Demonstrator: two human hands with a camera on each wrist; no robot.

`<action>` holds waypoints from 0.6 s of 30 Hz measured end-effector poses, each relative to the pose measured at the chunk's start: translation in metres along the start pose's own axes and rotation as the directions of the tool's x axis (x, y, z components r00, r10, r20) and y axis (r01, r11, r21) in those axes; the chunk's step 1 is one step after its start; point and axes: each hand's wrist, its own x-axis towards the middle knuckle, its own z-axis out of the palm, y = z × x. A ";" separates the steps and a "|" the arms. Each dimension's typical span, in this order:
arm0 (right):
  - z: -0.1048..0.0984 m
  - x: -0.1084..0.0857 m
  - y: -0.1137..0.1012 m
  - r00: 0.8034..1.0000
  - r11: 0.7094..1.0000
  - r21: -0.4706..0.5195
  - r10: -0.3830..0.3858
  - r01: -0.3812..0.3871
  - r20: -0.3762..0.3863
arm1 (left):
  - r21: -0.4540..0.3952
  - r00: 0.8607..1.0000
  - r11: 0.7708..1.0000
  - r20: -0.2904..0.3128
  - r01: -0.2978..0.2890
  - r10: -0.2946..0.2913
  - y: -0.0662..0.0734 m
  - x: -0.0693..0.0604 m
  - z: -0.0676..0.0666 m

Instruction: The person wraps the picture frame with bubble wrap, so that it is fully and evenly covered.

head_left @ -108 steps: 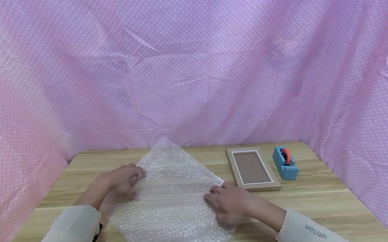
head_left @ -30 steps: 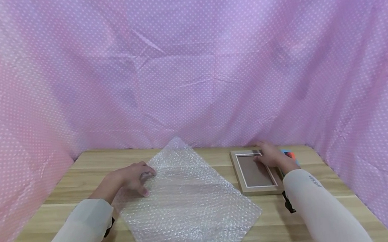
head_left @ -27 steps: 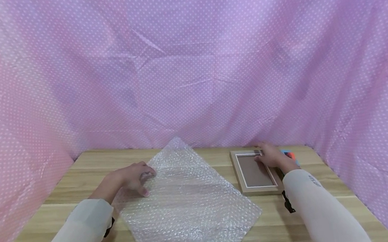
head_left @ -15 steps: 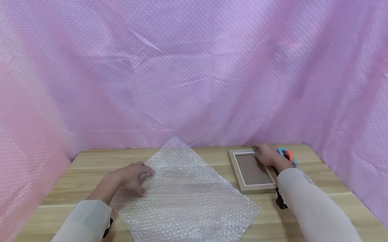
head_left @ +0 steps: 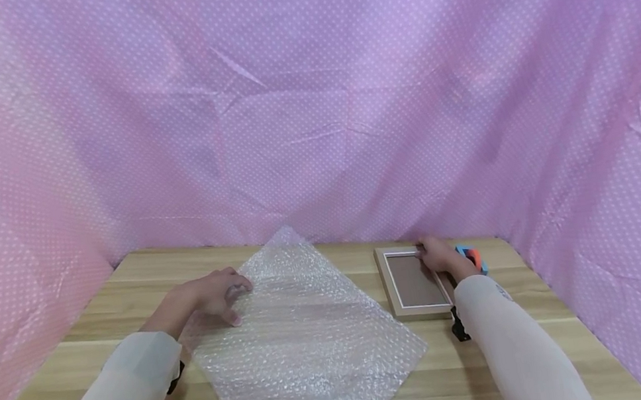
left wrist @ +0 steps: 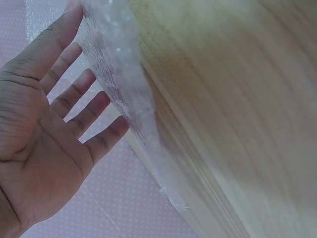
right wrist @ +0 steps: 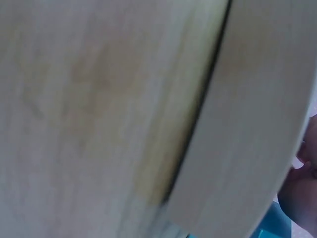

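Note:
A sheet of clear bubble wrap point(head_left: 308, 341) lies turned like a diamond on the wooden table. At its left corner rests my left hand point(head_left: 212, 296), fingers spread and only loosely bent; in the left wrist view the fingertips touch the edge of the bubble wrap point(left wrist: 116, 44). My right hand point(head_left: 440, 255) grips the far right corner of a light wood picture frame point(head_left: 414, 282), thumb on its front face and fingers over the far edge. The right wrist view shows the frame's side point(right wrist: 237, 124) large, with only part of the hand point(right wrist: 302, 188) at the right border.
Behind my right hand a blue tape dispenser point(head_left: 483, 267) with an orange roll stands partly hidden. A pink dotted cloth point(head_left: 300, 129) hangs round the back and sides of the table point(head_left: 160, 263).
My right hand has left the bubble wrap's right side and moved to the picture frame, where its fingers have closed on the far corner. My left hand has stayed at the wrap's left corner.

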 end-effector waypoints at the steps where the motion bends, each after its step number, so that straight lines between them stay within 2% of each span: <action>1: 0.000 0.000 0.000 1.000 1.000 -0.008 -0.009 0.009 -0.006 | -0.001 1.000 1.000 0.002 0.000 0.000 0.000 0.000 0.000; 8: -0.010 -0.001 -0.006 0.987 0.991 -0.007 -0.136 0.136 -0.079 | -0.007 1.000 1.000 0.004 0.006 -0.006 0.001 0.000 0.000; 13: -0.026 -0.005 -0.013 0.980 0.985 0.049 -0.156 0.163 -0.122 | -0.012 1.000 1.000 0.004 0.003 -0.003 0.004 -0.002 -0.001; 18: -0.042 -0.008 -0.021 0.978 0.987 0.098 -0.107 0.126 -0.179 | -0.013 1.000 1.000 0.006 0.009 -0.009 0.004 -0.003 -0.001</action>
